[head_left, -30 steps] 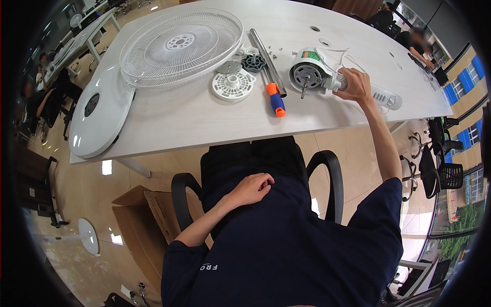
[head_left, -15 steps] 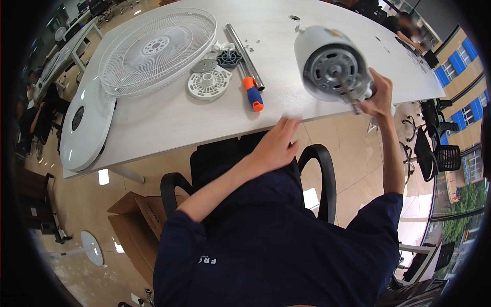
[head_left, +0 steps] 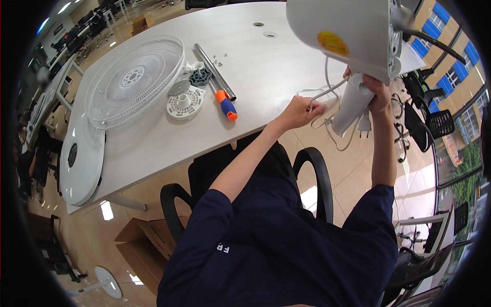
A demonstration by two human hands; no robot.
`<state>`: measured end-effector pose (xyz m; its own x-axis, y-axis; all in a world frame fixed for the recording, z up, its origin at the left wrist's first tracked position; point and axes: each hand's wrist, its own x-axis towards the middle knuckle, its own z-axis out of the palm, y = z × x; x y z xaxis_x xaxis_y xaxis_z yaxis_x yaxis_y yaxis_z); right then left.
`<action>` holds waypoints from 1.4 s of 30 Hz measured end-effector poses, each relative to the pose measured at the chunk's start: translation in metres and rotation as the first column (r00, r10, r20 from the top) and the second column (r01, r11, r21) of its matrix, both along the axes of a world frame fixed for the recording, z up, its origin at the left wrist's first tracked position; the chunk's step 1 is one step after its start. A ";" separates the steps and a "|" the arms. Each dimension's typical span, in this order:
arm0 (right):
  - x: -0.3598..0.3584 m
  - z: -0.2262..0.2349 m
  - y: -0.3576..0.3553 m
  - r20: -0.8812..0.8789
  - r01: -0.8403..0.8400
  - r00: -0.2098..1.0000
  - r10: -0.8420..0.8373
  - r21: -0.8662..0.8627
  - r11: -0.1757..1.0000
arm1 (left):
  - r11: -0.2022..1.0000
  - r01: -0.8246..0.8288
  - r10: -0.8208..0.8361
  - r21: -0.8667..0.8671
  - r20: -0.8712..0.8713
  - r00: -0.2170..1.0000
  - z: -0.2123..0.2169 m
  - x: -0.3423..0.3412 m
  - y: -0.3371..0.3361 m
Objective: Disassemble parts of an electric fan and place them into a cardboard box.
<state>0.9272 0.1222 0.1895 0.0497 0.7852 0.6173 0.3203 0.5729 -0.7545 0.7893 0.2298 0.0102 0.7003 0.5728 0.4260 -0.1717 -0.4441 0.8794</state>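
Note:
A white fan motor housing (head_left: 353, 30) with a yellow sticker is held up over the right part of the table, its metal shaft pointing right. My right hand (head_left: 377, 94) is closed around its neck piece (head_left: 353, 102), just under the housing. Pinched in my left hand (head_left: 299, 111), beside the neck, is the thin power cord (head_left: 327, 93). Its loops hang below the housing, and the two-pin plug (head_left: 364, 124) dangles near my right wrist. Left of my hands lies a blue-and-orange screwdriver (head_left: 227, 107), close to two metal tubes (head_left: 217, 74).
On the white table (head_left: 153, 153) lie a round fan grille (head_left: 134, 77), a white round base (head_left: 82, 163), a white vented disc (head_left: 185, 105), a dark knob (head_left: 200, 77) and small screws (head_left: 220, 63). An open cardboard box (head_left: 140, 250) and chair armrests (head_left: 316, 179) are below the table edge.
The motor housing has been raised and turned, so its side faces me and the shaft points right. My left hand has moved right and taken hold of the cord. My view has shifted.

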 end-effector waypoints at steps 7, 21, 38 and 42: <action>0.014 -0.025 -0.026 -0.059 0.011 0.998 -0.015 -0.077 0.997 | 0.940 -0.007 0.079 -0.341 0.198 0.977 0.032 -0.020 -0.035; -0.072 -0.020 -0.038 -0.575 -0.372 0.665 0.477 0.299 0.879 | 0.880 -0.428 0.382 0.207 0.226 0.896 0.104 -0.072 -0.140; -0.364 -0.042 -0.031 -0.677 -0.925 0.266 0.686 0.020 0.379 | 0.137 -0.958 0.985 0.251 0.072 0.160 0.108 -0.298 -0.261; -0.449 -0.098 -0.060 -0.742 -0.998 -0.006 0.671 0.048 0.043 | 0.039 -0.990 0.999 0.135 -0.006 0.038 0.099 -0.341 -0.317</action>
